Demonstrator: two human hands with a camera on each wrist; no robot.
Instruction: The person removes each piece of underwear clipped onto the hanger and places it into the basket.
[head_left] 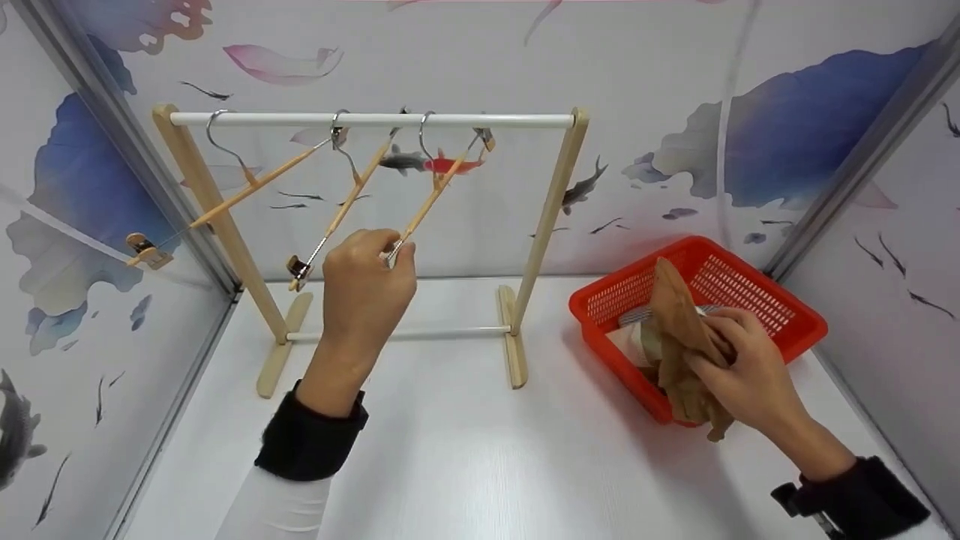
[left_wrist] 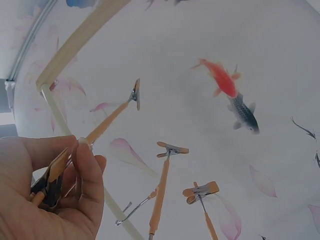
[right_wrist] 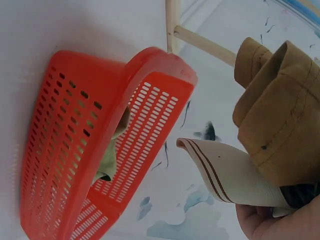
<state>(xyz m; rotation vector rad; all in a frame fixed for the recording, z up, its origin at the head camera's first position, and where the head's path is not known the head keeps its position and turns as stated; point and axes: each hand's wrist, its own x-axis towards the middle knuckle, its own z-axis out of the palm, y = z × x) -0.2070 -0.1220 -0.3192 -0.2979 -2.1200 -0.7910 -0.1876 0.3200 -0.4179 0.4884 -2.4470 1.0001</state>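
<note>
My left hand [head_left: 367, 289] grips the near end of the rightmost clip hanger [head_left: 431, 199], which hangs by its hook from the rack's white rail. In the left wrist view, a wooden clip [left_wrist: 56, 167] of that hanger sits within the curled fingers. Over the red basket, my right hand [head_left: 750, 375] pinches a bunched brown garment [head_left: 679, 322]. Stitched hems show on the brown garment [right_wrist: 285, 110] in the right wrist view, beside a cream fabric piece [right_wrist: 230, 172] with brown stripes. Whether the two are joined I cannot tell.
Two more clip hangers [head_left: 251, 187] hang left of the gripped one on the wooden rack [head_left: 551, 225]. The red plastic basket [head_left: 592, 330] stands right of the rack with other cloth inside. Patterned panels [head_left: 637, 60] enclose the white tabletop [head_left: 450, 465].
</note>
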